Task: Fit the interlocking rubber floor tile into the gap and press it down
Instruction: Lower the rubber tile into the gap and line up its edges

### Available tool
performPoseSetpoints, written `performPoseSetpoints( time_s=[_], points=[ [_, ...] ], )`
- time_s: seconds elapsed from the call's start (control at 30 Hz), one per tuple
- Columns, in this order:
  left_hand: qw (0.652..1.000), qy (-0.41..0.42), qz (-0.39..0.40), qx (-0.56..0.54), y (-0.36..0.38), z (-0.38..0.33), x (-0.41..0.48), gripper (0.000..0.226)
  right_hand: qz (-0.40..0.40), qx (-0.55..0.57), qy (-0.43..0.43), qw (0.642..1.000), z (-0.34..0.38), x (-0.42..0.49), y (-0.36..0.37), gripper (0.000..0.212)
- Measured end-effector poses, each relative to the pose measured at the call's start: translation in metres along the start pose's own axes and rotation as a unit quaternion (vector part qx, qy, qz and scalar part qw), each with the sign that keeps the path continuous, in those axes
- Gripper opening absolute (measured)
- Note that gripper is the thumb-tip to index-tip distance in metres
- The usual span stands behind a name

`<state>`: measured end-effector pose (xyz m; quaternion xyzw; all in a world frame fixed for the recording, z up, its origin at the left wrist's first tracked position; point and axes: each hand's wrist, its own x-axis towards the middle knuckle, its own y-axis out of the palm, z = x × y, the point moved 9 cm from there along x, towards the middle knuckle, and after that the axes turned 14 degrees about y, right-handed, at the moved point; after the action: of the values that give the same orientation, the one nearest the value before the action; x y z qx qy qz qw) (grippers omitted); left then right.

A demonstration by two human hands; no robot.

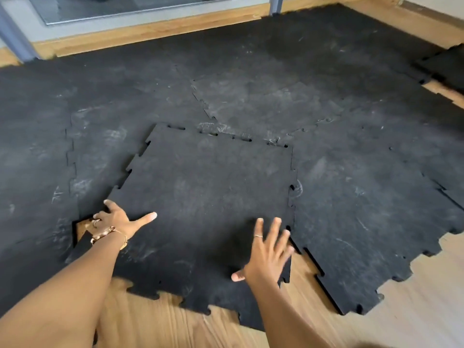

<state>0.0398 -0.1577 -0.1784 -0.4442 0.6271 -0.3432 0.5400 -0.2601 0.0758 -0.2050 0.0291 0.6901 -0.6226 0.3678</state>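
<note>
A black square rubber floor tile with toothed interlocking edges (pixel 208 197) lay in the middle of a wide black rubber mat floor (pixel 276 79) made of joined tiles, scuffed with pale marks. The tile sat over its gap, its left edge riding above the neighbouring mat and small slots showing along its far edge, so it was not fully seated. The left hand (pixel 118 219) rested at the tile's near left corner, fingers curled over the edge in a loose grip on it, thumb stretched out flat on top; gold bracelets (pixel 108 234) circled the wrist. A small patch of bare floor showed just beside that corner. The right hand (pixel 267 254) was spread open and flat near the tile's near right corner, gripping nothing. Light wooden plank flooring (pixel 376 327) showed at the near right, past the mat's jagged edge. A wooden baseboard (pixel 150 28) ran along the far side below a grey framed glass panel (pixel 120 6).
</note>
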Motion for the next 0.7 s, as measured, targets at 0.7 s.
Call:
performPoseSetpoints(
  time_s=[0.7],
  points=[
    [0.981,0.088,0.12,0.126,0.011,0.059,-0.093,0.136,0.005,0.115,0.123,0.986,-0.065,-0.023,-0.029,0.139]
  ],
)
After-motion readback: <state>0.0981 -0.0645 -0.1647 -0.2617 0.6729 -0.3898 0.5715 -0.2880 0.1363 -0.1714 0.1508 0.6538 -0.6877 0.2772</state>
